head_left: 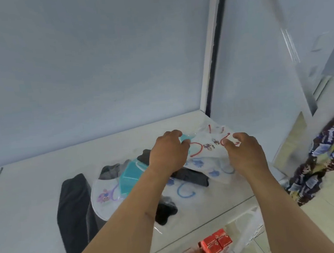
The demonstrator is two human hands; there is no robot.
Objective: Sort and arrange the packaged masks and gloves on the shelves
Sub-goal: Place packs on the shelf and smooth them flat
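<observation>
Sorting looks barely begun: packaged masks and dark gloves (72, 201) lie jumbled mid-frame on the white shelf (28, 197), while the left hand (167, 153) seemingly pinches a red-looped mask packet (205, 145) and the right hand (244, 152) hovers, fingers loosely curled.

No text can be read: print on the red boxes (215, 244) and the mask packs (210, 149) is too blurred.
</observation>
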